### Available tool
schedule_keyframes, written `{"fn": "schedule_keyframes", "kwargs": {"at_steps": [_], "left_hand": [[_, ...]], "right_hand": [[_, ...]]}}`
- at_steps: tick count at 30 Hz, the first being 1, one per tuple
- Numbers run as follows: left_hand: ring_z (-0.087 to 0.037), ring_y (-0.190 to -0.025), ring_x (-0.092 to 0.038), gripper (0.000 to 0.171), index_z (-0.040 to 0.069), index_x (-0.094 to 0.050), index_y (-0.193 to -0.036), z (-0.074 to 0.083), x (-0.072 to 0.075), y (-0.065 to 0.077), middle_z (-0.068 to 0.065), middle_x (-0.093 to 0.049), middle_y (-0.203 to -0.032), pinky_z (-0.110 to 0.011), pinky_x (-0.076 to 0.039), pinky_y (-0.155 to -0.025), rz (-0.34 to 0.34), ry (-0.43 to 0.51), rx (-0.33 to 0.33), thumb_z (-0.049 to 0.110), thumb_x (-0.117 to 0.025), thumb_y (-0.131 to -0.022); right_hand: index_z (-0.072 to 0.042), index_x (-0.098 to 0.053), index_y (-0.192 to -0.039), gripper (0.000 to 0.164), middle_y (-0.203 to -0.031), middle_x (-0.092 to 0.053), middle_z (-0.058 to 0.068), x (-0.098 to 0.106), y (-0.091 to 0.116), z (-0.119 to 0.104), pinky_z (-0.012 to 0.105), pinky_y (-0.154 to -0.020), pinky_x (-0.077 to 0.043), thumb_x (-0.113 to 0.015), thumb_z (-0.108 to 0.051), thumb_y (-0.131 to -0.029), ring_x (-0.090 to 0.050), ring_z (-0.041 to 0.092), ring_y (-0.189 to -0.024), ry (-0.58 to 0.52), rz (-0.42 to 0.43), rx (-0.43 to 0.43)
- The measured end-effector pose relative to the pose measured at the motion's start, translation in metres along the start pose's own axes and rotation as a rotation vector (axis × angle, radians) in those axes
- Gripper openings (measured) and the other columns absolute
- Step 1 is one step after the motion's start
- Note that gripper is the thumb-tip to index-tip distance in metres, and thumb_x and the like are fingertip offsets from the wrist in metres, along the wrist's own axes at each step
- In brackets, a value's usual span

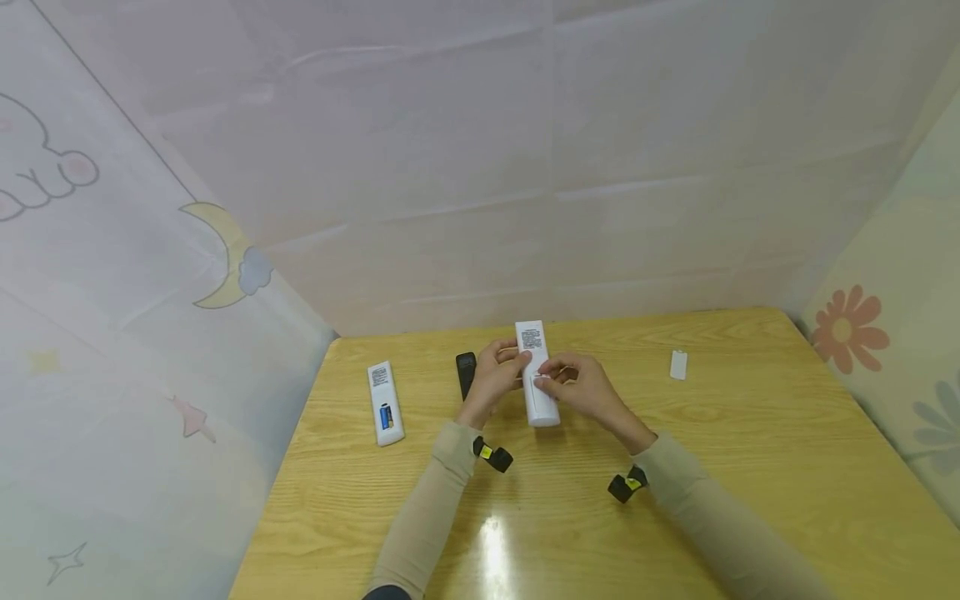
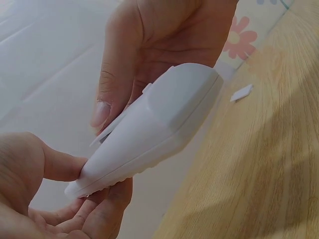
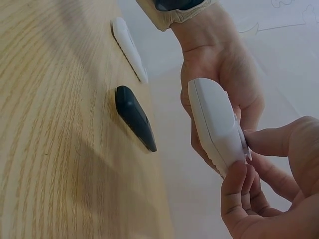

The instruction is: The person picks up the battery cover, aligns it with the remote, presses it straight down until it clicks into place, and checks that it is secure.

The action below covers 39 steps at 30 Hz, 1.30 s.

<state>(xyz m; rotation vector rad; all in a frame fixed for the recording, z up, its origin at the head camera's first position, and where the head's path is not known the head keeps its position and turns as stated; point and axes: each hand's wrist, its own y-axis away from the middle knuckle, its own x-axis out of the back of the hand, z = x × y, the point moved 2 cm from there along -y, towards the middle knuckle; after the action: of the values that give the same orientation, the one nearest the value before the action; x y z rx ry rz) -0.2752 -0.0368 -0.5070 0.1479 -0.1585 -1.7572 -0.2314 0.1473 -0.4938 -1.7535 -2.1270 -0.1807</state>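
Note:
A white remote control (image 1: 529, 335) is held above the table, its labelled back turned up. My left hand (image 1: 491, 381) grips its far part, thumb on the back and fingers curled beneath. Near the other end, the white battery cover (image 2: 113, 124) stands tilted, one edge raised from the remote's back. My right hand (image 1: 588, 390) pinches this cover, with the thumb (image 3: 271, 141) against it and fingers by the remote's side. What lies under the cover is hidden.
A second white remote (image 1: 381, 392) lies at the left, a blue battery (image 1: 386, 417) showing in its uncovered compartment. Behind the left hand lies a black remote (image 1: 466, 371). Another white battery cover (image 1: 678, 365) rests on the wooden table (image 1: 750, 467) at the right. Printed sheets surround the table.

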Motion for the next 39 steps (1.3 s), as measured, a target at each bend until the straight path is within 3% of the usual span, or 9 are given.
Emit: {"fn": "schedule_keyframes", "kwargs": {"at_steps": [11,25,34,39], "left_hand": [[-0.027,-0.109,-0.075,0.051,0.007,-0.054,-0.15,0.002,0.0,0.001,-0.016,-0.068,-0.136,-0.04,-0.066,-0.088,0.008,0.007,-0.003,0.025,-0.071,-0.105],[-0.027,-0.107,-0.076,0.053,0.007,-0.053,-0.152,0.004,-0.001,0.0,-0.017,-0.067,-0.137,-0.039,-0.066,-0.088,0.007,0.019,0.001,0.024,-0.071,-0.105],[-0.027,-0.108,-0.075,0.054,0.007,-0.052,-0.153,0.006,-0.001,0.002,-0.016,-0.066,-0.138,-0.039,-0.066,-0.089,0.003,0.007,-0.007,0.026,-0.07,-0.106],[-0.028,-0.109,-0.075,0.054,0.008,-0.052,-0.153,0.006,-0.001,0.003,-0.016,-0.065,-0.139,-0.04,-0.066,-0.089,0.007,0.011,-0.006,0.025,-0.07,-0.105]], "right_hand": [[0.0,-0.073,-0.113,0.029,-0.104,-0.069,0.018,0.002,0.001,0.002,0.025,-0.071,-0.058,-0.084,-0.019,-0.094,-0.067,0.029,-0.09,-0.004,0.042,-0.039],[0.001,-0.066,-0.122,0.038,-0.113,-0.065,0.019,0.002,-0.001,0.009,0.025,-0.078,-0.058,-0.083,-0.021,-0.096,-0.066,0.025,-0.094,-0.02,0.047,-0.055],[0.003,-0.061,-0.128,0.045,-0.12,-0.063,0.023,0.004,0.0,0.008,0.025,-0.076,-0.059,-0.082,-0.023,-0.097,-0.066,0.031,-0.099,-0.057,0.029,-0.107],[0.004,-0.058,-0.134,0.049,-0.123,-0.062,0.023,0.003,-0.001,0.01,0.035,-0.081,-0.063,-0.08,-0.023,-0.099,-0.068,0.031,-0.102,-0.094,0.008,-0.137]]}}
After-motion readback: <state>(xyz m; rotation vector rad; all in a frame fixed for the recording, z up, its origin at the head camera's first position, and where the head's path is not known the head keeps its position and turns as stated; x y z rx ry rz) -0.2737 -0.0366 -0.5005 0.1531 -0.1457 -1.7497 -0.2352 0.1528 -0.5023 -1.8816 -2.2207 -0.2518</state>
